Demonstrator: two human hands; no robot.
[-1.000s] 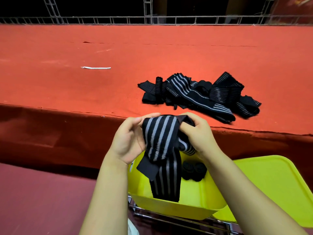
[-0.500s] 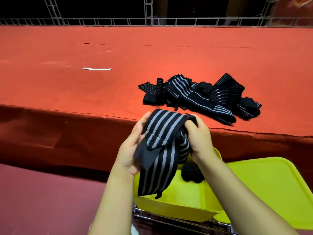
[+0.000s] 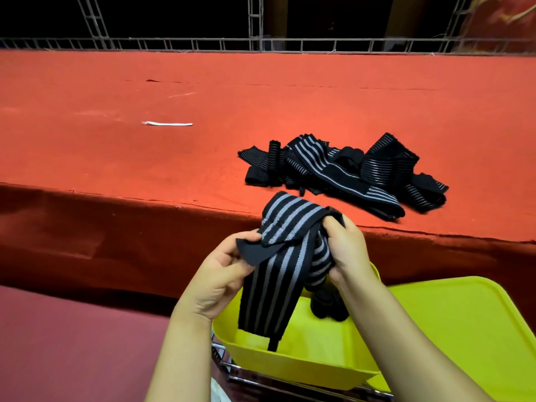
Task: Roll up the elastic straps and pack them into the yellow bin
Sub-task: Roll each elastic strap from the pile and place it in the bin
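Note:
A black elastic strap with grey stripes (image 3: 278, 274) hangs between both hands above the yellow bin (image 3: 307, 361). My left hand (image 3: 223, 274) pinches its plain black end flap. My right hand (image 3: 348, 250) grips the bunched part of the strap. The loose tail drops into the bin. Rolled black straps (image 3: 327, 307) lie inside the bin, partly hidden behind my right wrist. A heap of several loose striped straps (image 3: 342, 172) lies on the red table near its front edge.
The red cloth-covered table (image 3: 145, 158) stretches across the view, with a small white strip (image 3: 166, 123) on it at the left. A yellow lid (image 3: 464, 329) lies to the right of the bin. A metal rack (image 3: 261, 378) shows under the bin. A metal truss (image 3: 261, 44) runs behind the table.
The strap has been turned over my hands; its tail now hangs lower into the bin. My left hand shifted from the strap's side to pinching the black end flap.

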